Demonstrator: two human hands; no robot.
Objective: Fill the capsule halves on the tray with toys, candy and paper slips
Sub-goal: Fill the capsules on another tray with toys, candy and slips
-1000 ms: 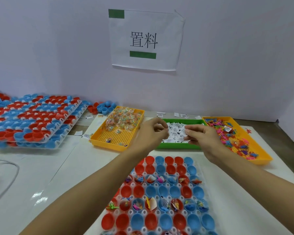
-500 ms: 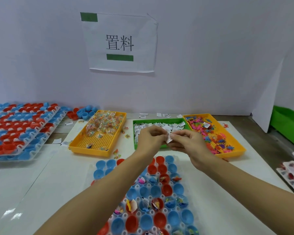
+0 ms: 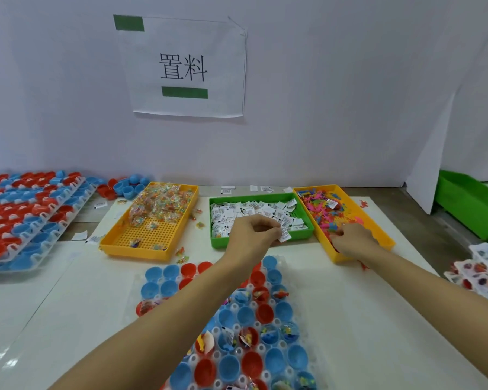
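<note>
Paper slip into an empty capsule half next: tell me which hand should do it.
Left. The left hand already pinches a paper slip above the capsule tray, while the right hand is over in the toy tray, its fingers among the toys.

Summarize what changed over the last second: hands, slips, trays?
The right hand left the left hand and moved right into the yellow toy tray, fingers down among the toys. The left hand, which had met it over the green tray, now alone pinches a paper slip at that tray's front edge. Candy tray and capsule tray look unchanged.
</note>
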